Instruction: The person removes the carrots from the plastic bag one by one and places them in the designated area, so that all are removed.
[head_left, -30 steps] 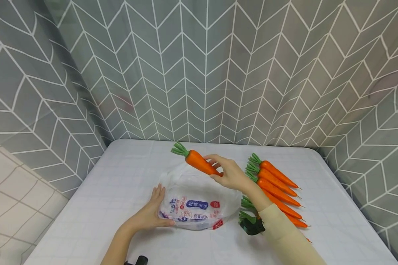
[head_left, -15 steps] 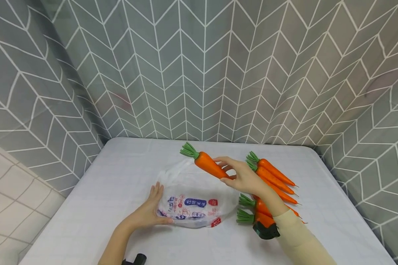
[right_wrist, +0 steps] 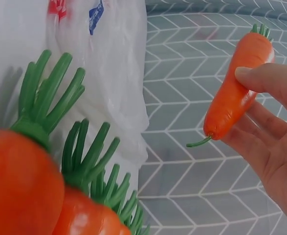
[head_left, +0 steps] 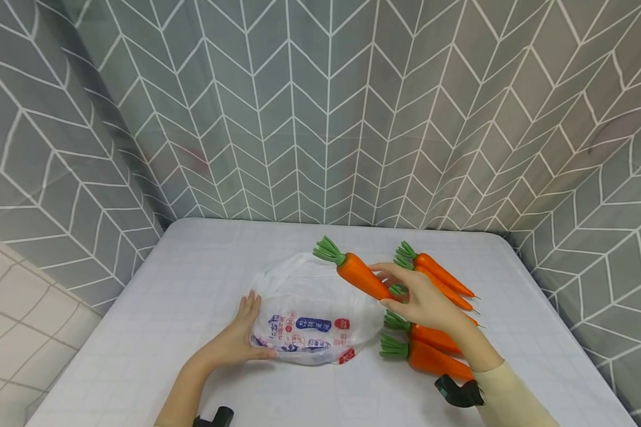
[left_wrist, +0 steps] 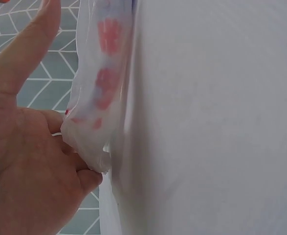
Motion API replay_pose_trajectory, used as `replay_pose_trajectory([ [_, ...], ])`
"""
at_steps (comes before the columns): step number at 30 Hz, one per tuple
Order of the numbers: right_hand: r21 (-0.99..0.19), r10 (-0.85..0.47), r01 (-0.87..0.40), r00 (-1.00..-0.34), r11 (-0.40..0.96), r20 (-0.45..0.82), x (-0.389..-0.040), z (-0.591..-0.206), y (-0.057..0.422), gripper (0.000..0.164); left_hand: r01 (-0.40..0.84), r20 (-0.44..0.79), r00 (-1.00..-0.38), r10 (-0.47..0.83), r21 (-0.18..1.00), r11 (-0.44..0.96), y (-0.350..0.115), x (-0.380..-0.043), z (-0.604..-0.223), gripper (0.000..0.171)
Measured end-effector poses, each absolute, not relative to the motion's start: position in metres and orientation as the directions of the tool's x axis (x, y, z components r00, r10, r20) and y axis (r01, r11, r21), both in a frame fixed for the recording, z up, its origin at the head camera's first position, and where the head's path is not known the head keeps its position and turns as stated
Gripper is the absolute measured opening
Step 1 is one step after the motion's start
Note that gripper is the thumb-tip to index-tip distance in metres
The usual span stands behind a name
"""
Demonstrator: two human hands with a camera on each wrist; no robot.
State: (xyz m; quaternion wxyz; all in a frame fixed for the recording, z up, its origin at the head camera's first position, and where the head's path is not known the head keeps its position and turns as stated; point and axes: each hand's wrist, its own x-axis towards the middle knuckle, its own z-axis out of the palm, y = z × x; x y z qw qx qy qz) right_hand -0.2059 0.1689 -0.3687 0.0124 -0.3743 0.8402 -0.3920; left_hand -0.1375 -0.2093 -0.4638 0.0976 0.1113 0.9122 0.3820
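My right hand (head_left: 424, 302) pinches an orange carrot (head_left: 359, 275) with a green stem stub between thumb and fingers. It is tilted, stem up to the left, and overlaps the right side of a white plastic bag (head_left: 304, 293) in the head view. From the right wrist, the thumb lies across the held carrot (right_wrist: 238, 90) and the fingers are behind it. My left hand (head_left: 232, 341) rests spread along the left edge of the bag, which is printed in blue and red. In the left wrist view its fingertips are partly hidden behind the bag (left_wrist: 97, 83).
Several more carrots lie in a row on the right: one at the back (head_left: 444, 275), one at the front (head_left: 438, 360). My right forearm crosses over some of them. A white cloth covers the table (head_left: 203, 261); grey patterned curtains (head_left: 320, 118) stand behind and at the sides.
My right hand has moved rightward and slightly nearer with the carrot, from over the bag toward the row of carrots. The left hand stays at the bag's edge.
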Motion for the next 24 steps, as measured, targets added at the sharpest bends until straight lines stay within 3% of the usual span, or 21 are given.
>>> replay_pose_trajectory([
  [16, -0.628, -0.653, -0.637, -0.712, 0.447, 0.257, -0.188, -0.371, 0.188, 0.061, 0.132, -0.093, -0.954, 0.285, 0.724, 0.677, -0.209, -0.14, -0.469, 0.127],
  [24, -0.692, -0.662, -0.566, -0.73, 0.448, 0.168, -0.162, -0.382, 0.214, 0.056, 0.122, -0.099, -0.956, 0.276, 0.722, 0.681, -0.21, -0.14, -0.468, 0.128],
])
